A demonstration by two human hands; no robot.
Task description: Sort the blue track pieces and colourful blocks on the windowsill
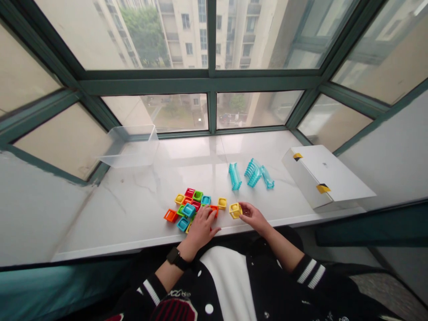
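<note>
My right hand (pixel 253 216) pinches a yellow toy block (pixel 235 210), a frame-like cube, just above or on the white sill. My left hand (pixel 202 225) lies over the right side of a pile of small square blocks, palm down, thumb stretched out and fingers apart. Its fingertips are at an orange block (pixel 214 210); some blocks are hidden beneath it. Around it are a light blue block (pixel 189 210), a green block (pixel 198 195), a red block (pixel 190 192) and an orange block (pixel 170 216). A second yellow block (pixel 222 203) sits apart between my hands.
Translucent turquoise plastic pieces (pixel 253 172) lie farther back on the sill (pixel 140 223). A clear empty bin (pixel 133 154) stands at the back left, a white box (pixel 329 176) with yellow-black tabs at the right. Green-framed windows (pixel 210 82) bound the far side.
</note>
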